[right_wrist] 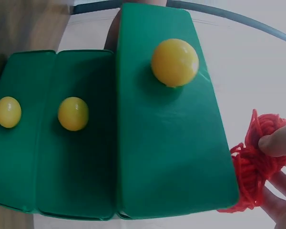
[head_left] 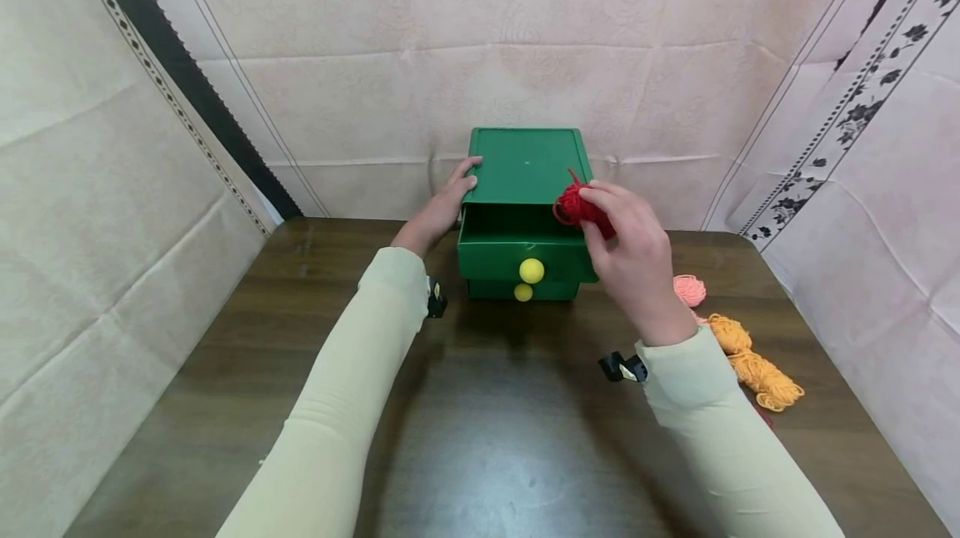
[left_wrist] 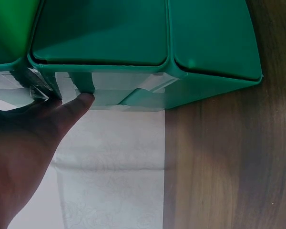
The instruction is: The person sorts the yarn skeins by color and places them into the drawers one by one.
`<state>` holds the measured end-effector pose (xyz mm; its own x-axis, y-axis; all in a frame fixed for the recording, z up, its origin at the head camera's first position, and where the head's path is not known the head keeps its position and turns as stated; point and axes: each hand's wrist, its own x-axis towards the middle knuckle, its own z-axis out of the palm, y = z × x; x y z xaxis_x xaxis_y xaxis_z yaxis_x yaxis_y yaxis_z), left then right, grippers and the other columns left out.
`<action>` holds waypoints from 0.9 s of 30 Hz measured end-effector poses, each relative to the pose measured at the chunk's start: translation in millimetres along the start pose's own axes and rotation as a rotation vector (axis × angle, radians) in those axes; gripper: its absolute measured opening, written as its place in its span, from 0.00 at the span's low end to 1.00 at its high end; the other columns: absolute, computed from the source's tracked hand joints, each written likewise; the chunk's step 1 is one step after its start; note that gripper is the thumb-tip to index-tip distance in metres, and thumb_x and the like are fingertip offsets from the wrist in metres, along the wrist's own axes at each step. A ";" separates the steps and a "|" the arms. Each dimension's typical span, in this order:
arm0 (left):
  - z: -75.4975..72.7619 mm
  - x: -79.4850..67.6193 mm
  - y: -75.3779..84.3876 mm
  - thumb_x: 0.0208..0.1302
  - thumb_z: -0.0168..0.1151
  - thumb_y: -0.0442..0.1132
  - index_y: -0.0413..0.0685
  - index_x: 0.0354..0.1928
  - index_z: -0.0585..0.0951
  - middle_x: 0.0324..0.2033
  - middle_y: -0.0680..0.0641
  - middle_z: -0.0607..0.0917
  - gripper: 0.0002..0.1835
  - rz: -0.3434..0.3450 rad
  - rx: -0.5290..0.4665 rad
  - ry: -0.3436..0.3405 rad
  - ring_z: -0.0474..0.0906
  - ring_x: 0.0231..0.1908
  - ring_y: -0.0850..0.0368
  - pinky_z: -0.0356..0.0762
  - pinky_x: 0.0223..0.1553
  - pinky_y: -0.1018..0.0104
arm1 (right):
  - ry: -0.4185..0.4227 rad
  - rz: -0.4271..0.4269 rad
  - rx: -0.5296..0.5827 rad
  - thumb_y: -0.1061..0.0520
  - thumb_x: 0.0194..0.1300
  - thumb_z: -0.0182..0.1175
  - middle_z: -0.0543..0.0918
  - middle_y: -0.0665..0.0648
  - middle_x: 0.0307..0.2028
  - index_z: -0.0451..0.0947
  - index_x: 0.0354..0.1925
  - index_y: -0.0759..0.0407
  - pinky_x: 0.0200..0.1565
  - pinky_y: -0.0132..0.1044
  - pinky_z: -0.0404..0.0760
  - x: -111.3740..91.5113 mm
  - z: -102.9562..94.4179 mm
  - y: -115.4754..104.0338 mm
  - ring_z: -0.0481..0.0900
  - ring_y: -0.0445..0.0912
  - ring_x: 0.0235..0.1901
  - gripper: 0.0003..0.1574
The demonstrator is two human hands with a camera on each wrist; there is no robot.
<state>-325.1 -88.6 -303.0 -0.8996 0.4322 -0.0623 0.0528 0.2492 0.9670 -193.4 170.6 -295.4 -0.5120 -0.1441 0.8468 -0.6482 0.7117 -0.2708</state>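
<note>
A small green drawer cabinet [head_left: 525, 163] stands at the back of the table. Its top drawer [head_left: 491, 261] is pulled out, and a yellow round knob [right_wrist: 175, 63] sits on its front. The two lower drawers, each with its own knob, are closed in the right wrist view. My left hand [head_left: 441, 208] rests against the cabinet's left side, with the thumb [left_wrist: 78, 107] on the taped side wall. Between thumb and fingers my right hand [head_left: 636, 263] pinches a bundle of red yarn [head_left: 576, 203] over the right end of the pulled-out drawer.
On the table's right side lie a pink yarn bundle [head_left: 690, 289] and orange yarn [head_left: 765, 379], partly behind my right forearm. A bit of dark red shows beneath the orange. Pale cloth [head_left: 450, 79] hangs behind the table and at both sides.
</note>
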 end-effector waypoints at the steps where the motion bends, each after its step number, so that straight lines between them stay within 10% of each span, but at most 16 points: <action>1: -0.2 0.2 -0.2 0.77 0.32 0.55 0.77 0.74 0.49 0.77 0.54 0.41 0.26 0.001 -0.003 -0.001 0.51 0.72 0.44 0.59 0.66 0.39 | -0.011 -0.006 -0.004 0.66 0.58 0.66 0.80 0.61 0.57 0.77 0.55 0.60 0.56 0.51 0.77 -0.3 0.7 -0.6 0.76 0.55 0.57 0.25; 27: 0.5 1.8 -2.1 0.77 0.32 0.55 0.77 0.74 0.49 0.77 0.54 0.40 0.26 0.006 -0.027 -0.006 0.51 0.73 0.45 0.59 0.66 0.39 | -0.209 -0.037 -0.010 0.66 0.63 0.62 0.78 0.60 0.59 0.78 0.56 0.59 0.57 0.51 0.77 -5.3 12.6 3.6 0.75 0.54 0.58 0.22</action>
<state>-326.5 -87.9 -305.3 -0.8967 0.4388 -0.0583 0.0461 0.2235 0.9736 -200.2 165.3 -306.6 -0.5947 -0.3090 0.7422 -0.6635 0.7099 -0.2361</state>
